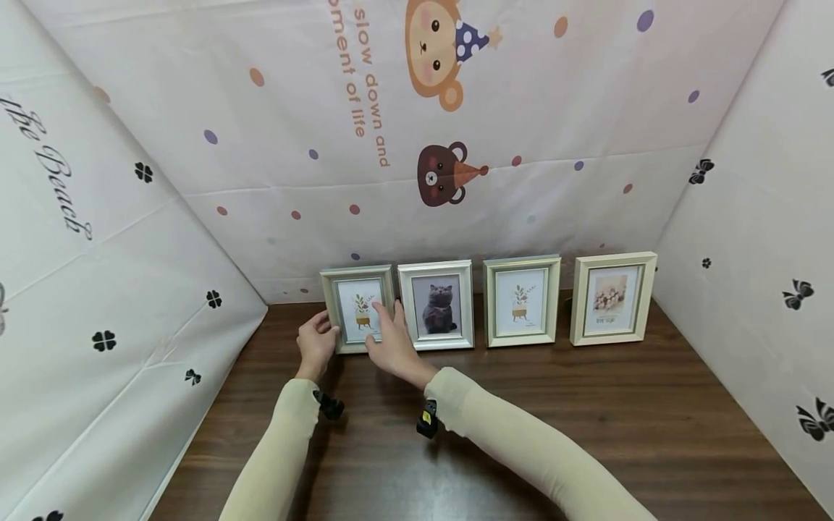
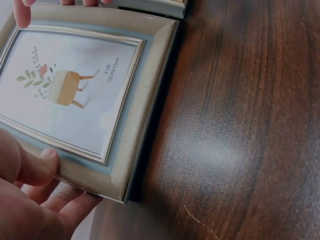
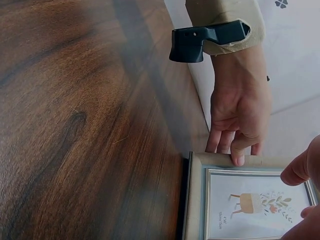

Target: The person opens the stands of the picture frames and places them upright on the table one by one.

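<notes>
My left hand [image 1: 316,347] grips the left edge of the leftmost picture frame [image 1: 331,307], a greenish-gold frame with a potted-plant print. The left wrist view shows its thumb [image 2: 37,167] on the front border and the fingers behind the edge. My right hand [image 1: 394,349] is at the same frame's right side, thumb and forefinger spread in front of the print; whether they press on it is hard to tell. Close beside it, a silver picture frame [image 1: 439,342] with a grey cat photo leans upright.
Farther right stand a pale green-gold picture frame [image 1: 521,339] with a plant print and a cream picture frame [image 1: 577,311] with a flower photo. Behind the row rises a printed cloth wall [image 1: 521,210]. Cloth walls also flank the brown wooden table [image 1: 521,405].
</notes>
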Demonstrator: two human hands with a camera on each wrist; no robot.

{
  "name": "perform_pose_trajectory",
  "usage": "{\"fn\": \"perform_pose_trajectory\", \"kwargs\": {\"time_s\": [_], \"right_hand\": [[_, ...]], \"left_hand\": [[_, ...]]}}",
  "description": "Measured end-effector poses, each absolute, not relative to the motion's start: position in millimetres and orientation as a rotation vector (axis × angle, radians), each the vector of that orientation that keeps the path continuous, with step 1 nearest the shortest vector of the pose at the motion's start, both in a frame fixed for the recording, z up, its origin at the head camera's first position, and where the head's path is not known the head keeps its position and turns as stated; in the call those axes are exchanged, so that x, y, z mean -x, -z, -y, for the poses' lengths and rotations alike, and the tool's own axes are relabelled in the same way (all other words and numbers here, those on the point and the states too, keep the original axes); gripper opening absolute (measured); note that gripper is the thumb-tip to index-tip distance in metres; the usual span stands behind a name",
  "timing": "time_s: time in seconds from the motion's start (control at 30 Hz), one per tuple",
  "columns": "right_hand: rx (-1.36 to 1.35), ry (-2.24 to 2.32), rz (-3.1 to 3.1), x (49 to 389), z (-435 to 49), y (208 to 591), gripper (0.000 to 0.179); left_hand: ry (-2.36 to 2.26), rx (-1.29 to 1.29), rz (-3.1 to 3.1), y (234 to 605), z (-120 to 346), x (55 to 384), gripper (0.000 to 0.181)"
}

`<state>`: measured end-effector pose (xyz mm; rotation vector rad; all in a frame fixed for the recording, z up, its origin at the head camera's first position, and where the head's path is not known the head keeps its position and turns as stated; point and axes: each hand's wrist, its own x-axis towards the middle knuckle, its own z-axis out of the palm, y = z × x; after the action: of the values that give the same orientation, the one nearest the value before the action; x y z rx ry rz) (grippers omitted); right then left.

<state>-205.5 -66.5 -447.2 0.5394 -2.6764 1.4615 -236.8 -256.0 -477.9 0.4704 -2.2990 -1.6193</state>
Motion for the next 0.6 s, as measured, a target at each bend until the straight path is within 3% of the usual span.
{"fn": "perform_pose_trajectory", "kwargs": {"time_s": [0.6], "right_hand": [[-0.584,-1.465,2.69,206.4,62.0,444.4,0.066]], "left_hand": [[1.585,-0.455,2.342,481.9,254.3,234.3,0.046]]}}
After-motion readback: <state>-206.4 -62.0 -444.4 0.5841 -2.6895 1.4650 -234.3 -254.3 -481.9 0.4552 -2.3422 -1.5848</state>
